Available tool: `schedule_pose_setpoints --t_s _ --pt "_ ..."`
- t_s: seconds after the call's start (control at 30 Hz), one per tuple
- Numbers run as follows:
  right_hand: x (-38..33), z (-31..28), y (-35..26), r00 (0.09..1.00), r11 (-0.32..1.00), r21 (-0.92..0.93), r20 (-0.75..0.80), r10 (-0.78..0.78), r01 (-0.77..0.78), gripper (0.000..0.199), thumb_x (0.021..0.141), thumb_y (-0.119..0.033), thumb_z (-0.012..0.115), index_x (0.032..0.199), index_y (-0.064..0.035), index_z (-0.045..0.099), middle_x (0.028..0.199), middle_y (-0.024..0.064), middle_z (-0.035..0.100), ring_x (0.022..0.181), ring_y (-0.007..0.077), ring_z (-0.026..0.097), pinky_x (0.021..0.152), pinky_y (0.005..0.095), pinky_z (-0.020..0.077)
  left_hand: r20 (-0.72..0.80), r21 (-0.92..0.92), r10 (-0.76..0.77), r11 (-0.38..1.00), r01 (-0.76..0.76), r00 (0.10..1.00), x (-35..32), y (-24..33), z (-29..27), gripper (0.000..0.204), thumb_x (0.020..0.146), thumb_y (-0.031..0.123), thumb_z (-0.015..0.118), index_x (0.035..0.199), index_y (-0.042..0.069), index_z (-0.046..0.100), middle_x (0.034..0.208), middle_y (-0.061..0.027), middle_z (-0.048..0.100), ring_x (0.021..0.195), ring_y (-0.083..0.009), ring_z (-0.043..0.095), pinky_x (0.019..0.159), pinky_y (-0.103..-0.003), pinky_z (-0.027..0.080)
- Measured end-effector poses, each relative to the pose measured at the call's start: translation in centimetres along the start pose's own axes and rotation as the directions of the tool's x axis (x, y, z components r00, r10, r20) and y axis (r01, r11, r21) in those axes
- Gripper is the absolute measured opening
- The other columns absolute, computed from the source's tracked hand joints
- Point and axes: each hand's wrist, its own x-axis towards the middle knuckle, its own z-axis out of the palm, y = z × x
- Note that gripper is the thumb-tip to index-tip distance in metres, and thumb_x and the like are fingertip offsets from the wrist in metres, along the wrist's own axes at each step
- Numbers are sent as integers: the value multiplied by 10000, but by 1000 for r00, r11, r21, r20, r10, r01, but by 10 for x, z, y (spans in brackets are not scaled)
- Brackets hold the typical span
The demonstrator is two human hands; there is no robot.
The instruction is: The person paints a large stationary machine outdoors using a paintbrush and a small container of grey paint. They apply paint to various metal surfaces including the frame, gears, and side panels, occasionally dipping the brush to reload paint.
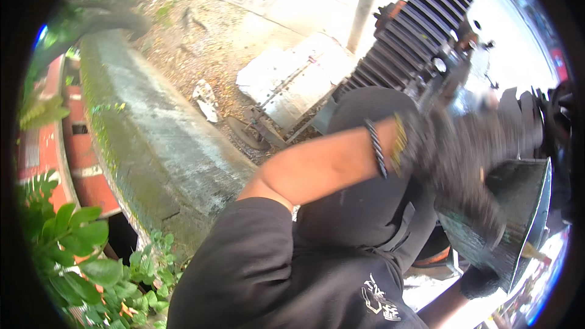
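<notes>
My left hand [463,152], in a dark glove, reaches across to the right and is smeared by motion. It passes over a dark, curved piece with a pale rim [524,207], shaped like a bucket or panel; whether it touches the piece is unclear. At the lower edge of that piece is my gloved right hand [481,283], seemingly gripping it from below, its fingers mostly hidden. A dark braided band and a yellow cuff edge circle my left wrist.
Past my knee leans a dark ribbed stack [417,30] beside metal parts. A pale, box-like cart [298,85] with a small wheel stands on leaf-strewn ground near a pole [367,6]. A mossy concrete wall [152,140] runs along the left, with green plants [85,244] beside it.
</notes>
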Motion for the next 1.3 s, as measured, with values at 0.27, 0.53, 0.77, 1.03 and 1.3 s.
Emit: schedule_pose_setpoints --t_s 0.27,0.53,0.77,1.03,1.3 --pt "-20 -14 -42 991 964 -251 126 -54 84 556 885 -277 774 1362 -27 637 1333 185 677 1223 346 658 1052 461 527 -656 424 -344 568 705 672 71 -138 -134 1414 738 839 756 1603 -140 216 1509 -369 508 1422 -447 524 1170 -443 454" --pt "3 65 -94 870 902 -211 416 -265 376 608 802 -297 845 1308 -22 650 1274 187 682 1180 340 666 1018 456 532 -557 377 -486 575 726 674 93 -167 -70 1204 757 669 831 1551 -103 359 1365 -340 623 1243 -423 655 1036 -464 540" --pt "37 116 -108 799 982 176 579 -161 70 687 781 -318 865 1339 -15 602 1283 183 655 1196 333 646 1035 453 515 -640 556 -262 491 671 722 93 -192 -63 1244 730 698 835 1583 -63 346 1390 -319 617 1287 -415 628 1070 -466 512" --pt "20 103 -146 541 886 336 833 -122 -319 781 756 -343 887 1374 -7 548 1293 179 624 1214 325 623 1053 451 495 -639 432 -473 431 792 606 74 -198 -86 1075 844 608 807 1563 -65 376 1428 -300 607 1279 -412 643 1062 -460 525" --pt "35 71 -153 387 825 293 917 -98 -484 876 731 -368 909 1409 0 494 1303 175 594 1233 317 599 1072 448 475 -653 370 -535 392 842 536 85 -195 -79 925 912 527 754 1545 -53 409 1378 -303 636 1238 -426 663 1054 -476 525"
